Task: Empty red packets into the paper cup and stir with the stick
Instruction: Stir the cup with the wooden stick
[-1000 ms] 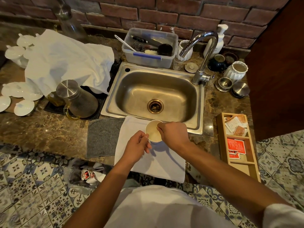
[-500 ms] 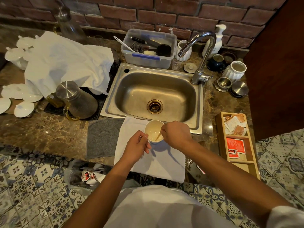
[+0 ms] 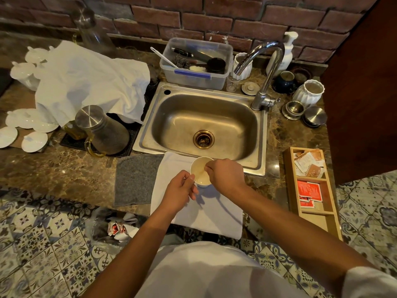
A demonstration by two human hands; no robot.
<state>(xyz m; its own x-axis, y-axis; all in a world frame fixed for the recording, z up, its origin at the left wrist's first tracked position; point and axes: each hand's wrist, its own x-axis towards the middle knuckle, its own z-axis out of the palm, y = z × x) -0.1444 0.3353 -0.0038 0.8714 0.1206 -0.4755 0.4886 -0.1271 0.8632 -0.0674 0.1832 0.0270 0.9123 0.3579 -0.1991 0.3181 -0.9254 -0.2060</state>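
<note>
I see the cup (image 3: 200, 172) boxed in on two sides: my left hand (image 3: 180, 192) grips it at 8 o'clock, my right hand (image 3: 225, 176) crowds its rim at 3. Past the cup at 12 the sink (image 3: 202, 125) lies open and low, with only the faucet (image 3: 266, 69) arching over its 2 o'clock corner. At 9 the grey mat (image 3: 135, 179) and bare counter (image 3: 58, 171) give flat free room, up to the jug (image 3: 101, 130) at 10. At 3, beyond a strip of bare counter, the wooden tray (image 3: 290, 190) walls rise around the red packets (image 3: 309, 190); I can reach in only from above. White towel (image 3: 206, 211) at 6 lies clear to the counter edge.
</note>
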